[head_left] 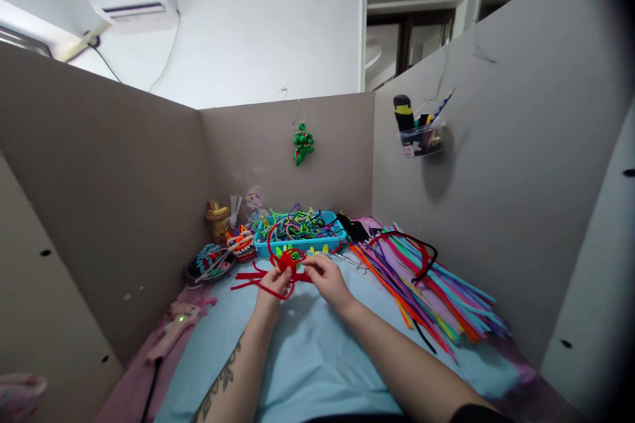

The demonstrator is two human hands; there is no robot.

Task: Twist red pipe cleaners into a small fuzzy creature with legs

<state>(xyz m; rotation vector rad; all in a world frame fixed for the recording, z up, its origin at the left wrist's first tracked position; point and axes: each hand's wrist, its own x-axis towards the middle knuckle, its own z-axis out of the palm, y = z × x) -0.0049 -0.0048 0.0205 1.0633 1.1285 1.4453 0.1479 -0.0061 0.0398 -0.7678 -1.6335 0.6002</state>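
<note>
A piece made of red pipe cleaners (288, 260) is held up over the blue cloth, with several red ends sticking out to the left and one looping up above it. My left hand (274, 288) is closed on its lower left side, thumb and fingers pinching the bent stems. At its right side, my right hand (328, 279) has thumb and index finger pinched together on a red stem. The fingers partly hide how the stems cross. Behind the piece are small green and yellow bits, too small to make out.
A blue basket (262, 246) of loose pipe cleaners stands behind my hands. Colourful pipe cleaners (421, 291) lie fanned out at right, near scissors-like metal tools (351, 260). On the left are a dark bowl (188, 272) and a pink glue gun (173, 332). Grey partitions enclose the table.
</note>
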